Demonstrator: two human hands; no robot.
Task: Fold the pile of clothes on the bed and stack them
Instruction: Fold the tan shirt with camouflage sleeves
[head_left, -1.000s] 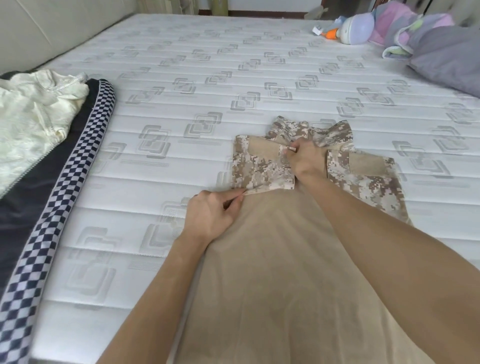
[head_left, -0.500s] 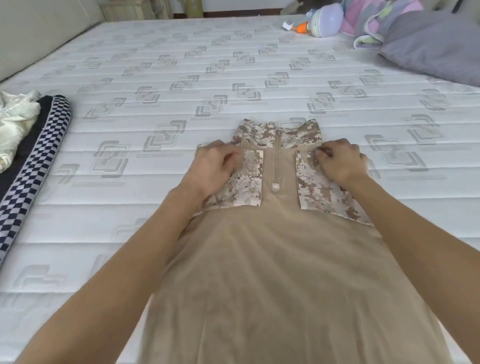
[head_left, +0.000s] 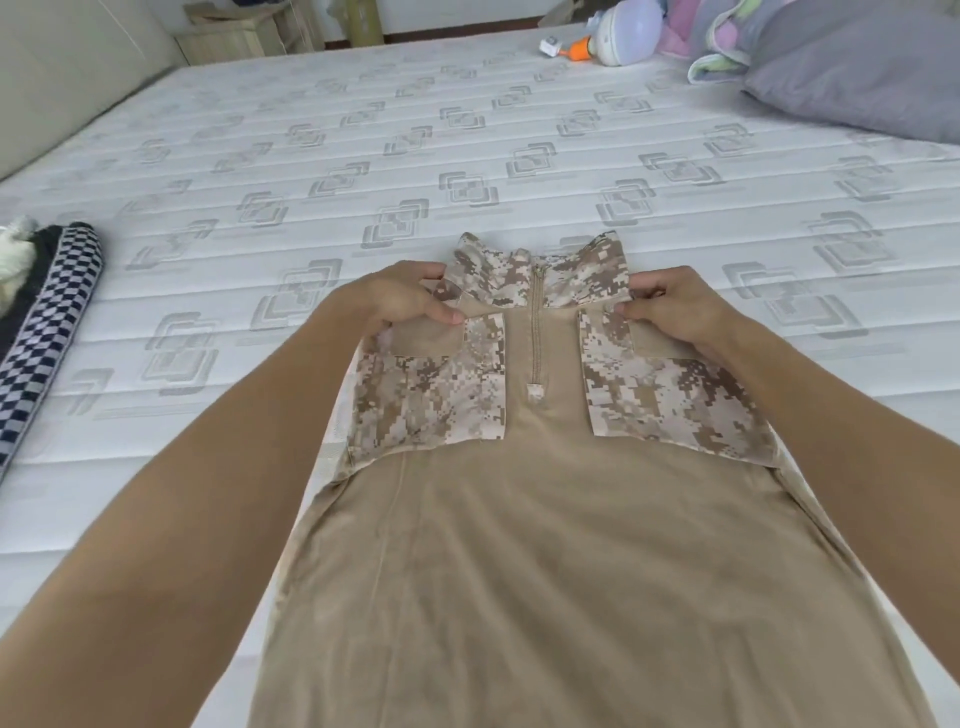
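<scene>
A tan shirt (head_left: 545, 561) with desert-camouflage sleeves and collar lies front up on the white mattress (head_left: 363, 156), its sleeves folded in over the chest beside the short zip. My left hand (head_left: 400, 301) pinches the shirt's left shoulder next to the collar. My right hand (head_left: 675, 306) pinches the right shoulder the same way. The collar end looks raised a little off the mattress. The hem runs out of view at the bottom.
At the left edge lie a dark garment with a black-and-white checkered band (head_left: 47, 322) and a cream garment (head_left: 13, 254). A grey pillow (head_left: 857, 78), pastel fabric and a round toy (head_left: 628, 36) sit at the far right. A wooden cabinet (head_left: 249, 36) stands beyond the bed.
Both hands moved from the folded sleeves up to the shirt's shoulders beside the collar and now pinch them. The view has shifted, so the garments at the left show less.
</scene>
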